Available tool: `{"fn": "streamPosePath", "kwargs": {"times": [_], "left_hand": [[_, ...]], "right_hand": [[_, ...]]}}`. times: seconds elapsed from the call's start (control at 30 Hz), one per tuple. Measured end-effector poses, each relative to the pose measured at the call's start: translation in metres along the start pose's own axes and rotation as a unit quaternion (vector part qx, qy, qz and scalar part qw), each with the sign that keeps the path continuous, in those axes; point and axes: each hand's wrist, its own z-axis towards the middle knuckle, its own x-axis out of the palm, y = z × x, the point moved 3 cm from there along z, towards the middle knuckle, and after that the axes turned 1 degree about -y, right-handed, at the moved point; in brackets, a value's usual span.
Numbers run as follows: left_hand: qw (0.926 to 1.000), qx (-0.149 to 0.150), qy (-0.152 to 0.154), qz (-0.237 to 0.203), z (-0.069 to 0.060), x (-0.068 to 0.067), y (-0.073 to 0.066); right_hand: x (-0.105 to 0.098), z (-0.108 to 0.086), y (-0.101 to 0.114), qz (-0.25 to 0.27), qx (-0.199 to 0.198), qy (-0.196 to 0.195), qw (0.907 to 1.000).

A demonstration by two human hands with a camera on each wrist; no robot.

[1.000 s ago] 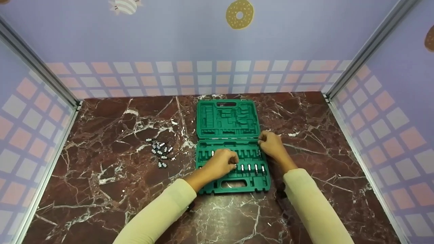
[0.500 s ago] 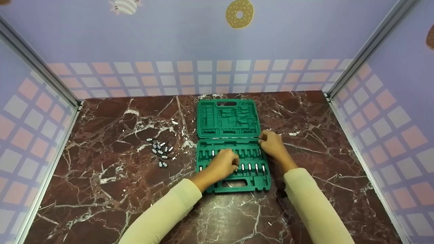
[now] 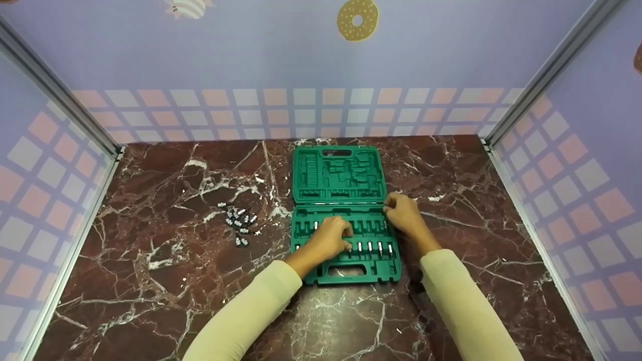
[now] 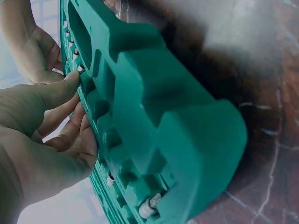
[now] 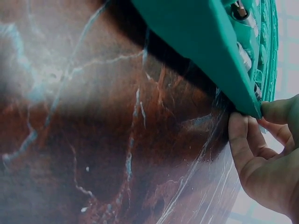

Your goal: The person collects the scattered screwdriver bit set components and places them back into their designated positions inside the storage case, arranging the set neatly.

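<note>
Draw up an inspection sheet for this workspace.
Surface: dark red marbled tabletop with white veins.
Job's things: green case lying open, seated metal pieces in its near half.
Clutter: loose metal pieces heaped on the tabletop, left of the case.
Grippers: left hand over the near half, thumb at its front row; right hand pinches the case's right edge.
Cables: nothing seen.
Surroundings: purple walls with checked bands, metal corner strips.

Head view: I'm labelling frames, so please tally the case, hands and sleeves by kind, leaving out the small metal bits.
Green socket-bit case: 1
Hands (left hand, right hand): 2
Cream sleeves (left sleeve, right sleeve): 2
Total: 5
</note>
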Motion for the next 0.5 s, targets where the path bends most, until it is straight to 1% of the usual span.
{"fn": "streamPosePath", "kwargs": {"times": [0.2, 0.33, 0.43, 0.5], "left_hand": [[0.9999, 0.000, -0.013, -0.008, 0.0014, -0.0002, 0.0004], [0.9997, -0.015, -0.018, -0.010, 0.0024, 0.0007, -0.0001], [0.9994, -0.029, -0.018, -0.002, 0.0033, 0.0019, -0.0008], [0.9993, -0.033, -0.016, 0.006, 0.0050, 0.0028, -0.0024]], "right_hand": [[0.0005, 0.0007, -0.0003, -0.001, -0.004, -0.002, 1.0000], [0.0013, 0.0008, -0.0006, -0.002, -0.007, -0.010, 0.9999], [0.0015, 0.0014, -0.0005, -0.003, -0.009, -0.011, 0.9999], [0.0001, 0.0015, -0.0011, -0.002, -0.007, -0.010, 0.9999]]}}
